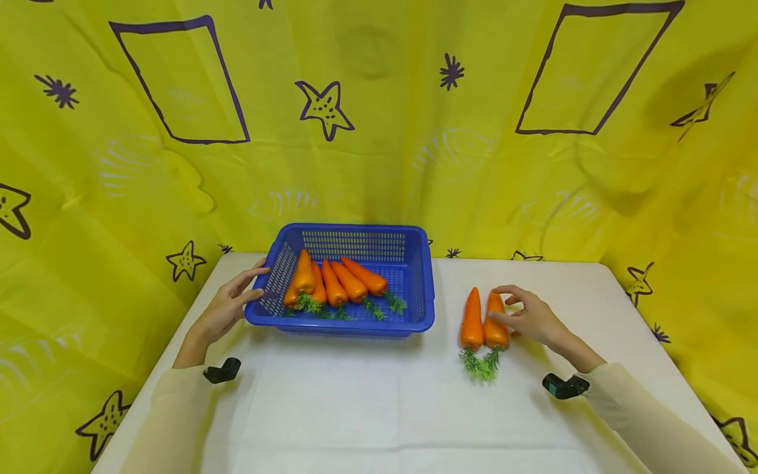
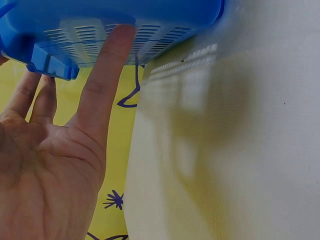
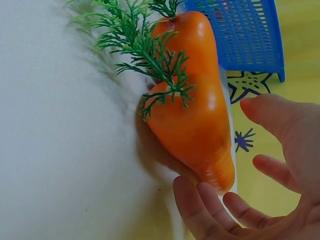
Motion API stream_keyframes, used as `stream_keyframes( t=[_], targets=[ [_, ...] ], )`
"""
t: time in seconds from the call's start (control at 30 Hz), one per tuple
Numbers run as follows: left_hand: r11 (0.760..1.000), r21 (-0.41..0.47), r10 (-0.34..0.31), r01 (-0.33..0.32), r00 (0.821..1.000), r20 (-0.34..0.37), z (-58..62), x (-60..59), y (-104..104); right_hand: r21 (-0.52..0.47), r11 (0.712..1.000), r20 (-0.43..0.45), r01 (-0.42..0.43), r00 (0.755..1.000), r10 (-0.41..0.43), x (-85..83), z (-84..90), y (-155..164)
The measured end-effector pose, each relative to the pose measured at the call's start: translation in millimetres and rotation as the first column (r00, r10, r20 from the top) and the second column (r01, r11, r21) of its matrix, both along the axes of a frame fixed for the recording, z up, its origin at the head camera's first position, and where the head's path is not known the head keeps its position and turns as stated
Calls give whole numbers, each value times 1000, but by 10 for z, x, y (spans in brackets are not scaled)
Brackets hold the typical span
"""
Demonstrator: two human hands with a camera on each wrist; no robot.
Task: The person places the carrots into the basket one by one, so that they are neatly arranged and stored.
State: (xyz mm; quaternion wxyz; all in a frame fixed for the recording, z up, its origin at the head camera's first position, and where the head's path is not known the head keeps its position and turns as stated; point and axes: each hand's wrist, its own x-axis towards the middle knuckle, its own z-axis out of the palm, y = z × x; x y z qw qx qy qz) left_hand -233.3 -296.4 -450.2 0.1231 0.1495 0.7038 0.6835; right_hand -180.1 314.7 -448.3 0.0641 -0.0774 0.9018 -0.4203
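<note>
A blue plastic basket (image 1: 337,324) stands at the back left of the table, with several orange carrots (image 1: 368,276) with leafy green tops inside. My left hand (image 1: 220,312) is at the basket's left end, fingers and thumb extended; in the left wrist view the straight thumb lies against the slotted wall. Two more carrots lie side by side to the basket's right, tips pointing away and tops toward me. Beside the right-hand carrot (image 1: 496,334), my right hand (image 1: 535,318) spreads its fingers about the tip end. In the right wrist view, a gap shows between thumb and carrot (image 3: 192,127).
The left one of the loose carrots (image 1: 472,324) lies close against its neighbour. A white cloth (image 1: 379,401) covers the table. Behind and around it hangs a yellow curtain (image 1: 379,164) with purple star drawings.
</note>
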Motion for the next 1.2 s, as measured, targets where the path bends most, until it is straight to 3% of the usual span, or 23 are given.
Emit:
stream_keyframes(
  t=[0.27,0.6,1.2],
  targets=[
    [1000,10,-4,4,1000,-7,3,-1,-8,69,998,34,4,999,-6,-35,-40,-16],
    [1000,4,-10,10,1000,-18,-1,-3,-16,-80,997,190,2,982,13,-35,-8,-35],
    [1000,-14,9,-9,1000,6,1,-1,2,-92,996,217,7,976,13,-13,23,-49]
  ],
)
